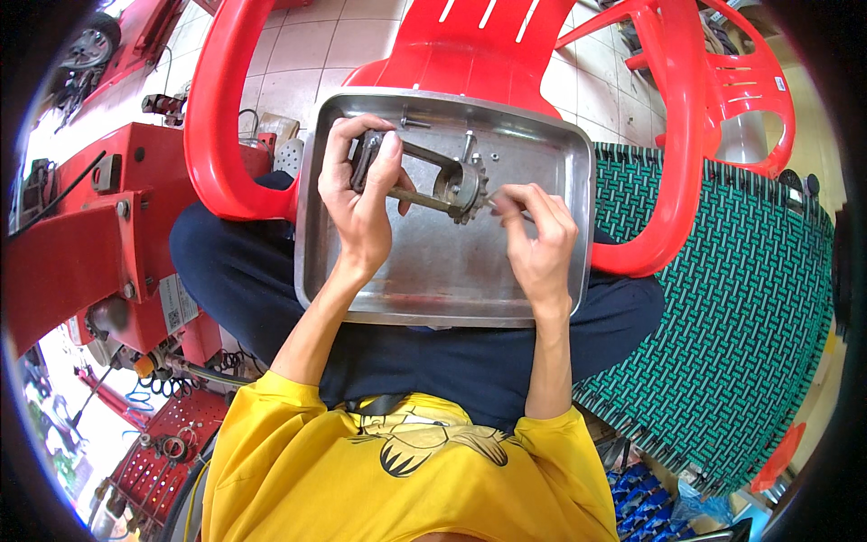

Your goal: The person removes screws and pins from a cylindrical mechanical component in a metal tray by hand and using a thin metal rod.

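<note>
My left hand [355, 203] is wrapped round the dark end of a metal frame with two long bars and a toothed wheel [468, 191] at its right end. The frame is held tilted above a shallow steel tray [442, 280] on my lap. Close beside the teeth, my right hand [542, 230] pinches with thumb and fingers. Something thin seems to show at its fingertips, too small and blurred to name. In the tray, beyond the frame, lie a bolt [415, 123], a second bolt [470, 143] and small nuts [494, 156].
A red plastic chair [470, 54] stands just past the tray, its arms curving round both sides. Red machinery [135, 226] is close on my left. On the right is a green woven seat [713, 316], with another red chair [750, 108] behind it.
</note>
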`<action>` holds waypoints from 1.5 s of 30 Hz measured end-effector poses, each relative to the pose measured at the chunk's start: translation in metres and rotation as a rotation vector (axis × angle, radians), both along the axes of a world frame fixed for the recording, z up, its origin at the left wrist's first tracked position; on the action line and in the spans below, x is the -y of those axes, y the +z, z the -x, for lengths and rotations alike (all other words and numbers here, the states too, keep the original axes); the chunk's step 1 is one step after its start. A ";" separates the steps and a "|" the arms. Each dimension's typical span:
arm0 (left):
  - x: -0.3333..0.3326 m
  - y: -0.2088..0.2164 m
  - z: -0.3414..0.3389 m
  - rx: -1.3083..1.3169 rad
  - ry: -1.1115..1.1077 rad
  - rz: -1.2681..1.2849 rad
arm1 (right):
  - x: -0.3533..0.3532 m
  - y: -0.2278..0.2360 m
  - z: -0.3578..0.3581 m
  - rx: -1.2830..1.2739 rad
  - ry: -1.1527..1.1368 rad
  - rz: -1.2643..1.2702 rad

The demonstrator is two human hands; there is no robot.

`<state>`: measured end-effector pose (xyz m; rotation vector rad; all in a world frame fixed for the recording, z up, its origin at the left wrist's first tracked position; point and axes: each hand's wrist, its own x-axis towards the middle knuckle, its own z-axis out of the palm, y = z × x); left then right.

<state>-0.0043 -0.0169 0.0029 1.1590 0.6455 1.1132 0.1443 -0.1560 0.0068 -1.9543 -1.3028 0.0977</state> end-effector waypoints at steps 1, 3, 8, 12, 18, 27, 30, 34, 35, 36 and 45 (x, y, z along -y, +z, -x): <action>0.002 0.002 0.000 0.011 -0.014 0.011 | 0.001 -0.002 -0.003 0.019 -0.006 0.014; 0.003 0.003 -0.001 0.016 -0.031 0.001 | 0.002 -0.001 -0.003 -0.002 -0.007 0.012; 0.002 0.004 -0.003 0.015 0.008 -0.015 | -0.001 0.011 0.001 -0.034 0.052 0.027; -0.001 -0.002 0.001 -0.025 0.009 -0.043 | 0.001 0.002 0.000 0.017 0.054 0.009; -0.004 -0.005 0.002 -0.009 -0.009 -0.078 | 0.000 0.006 0.005 -0.051 0.061 0.007; -0.011 0.014 0.010 0.054 -0.067 -0.184 | 0.003 -0.001 -0.002 -0.119 -0.146 -0.077; -0.019 0.028 0.012 -0.035 -0.121 -0.390 | 0.003 0.002 -0.006 -0.188 -0.196 -0.089; -0.025 0.065 0.005 -0.090 -0.211 -0.658 | 0.004 0.009 -0.006 -0.145 -0.230 -0.091; -0.026 0.075 0.002 -0.117 -0.227 -0.742 | 0.004 0.010 -0.007 -0.157 -0.230 -0.100; -0.027 0.081 -0.001 -0.104 -0.235 -0.719 | 0.004 0.011 -0.007 -0.169 -0.231 -0.105; -0.037 0.080 -0.033 -0.051 -0.341 -0.775 | 0.005 0.009 -0.007 -0.194 -0.197 -0.102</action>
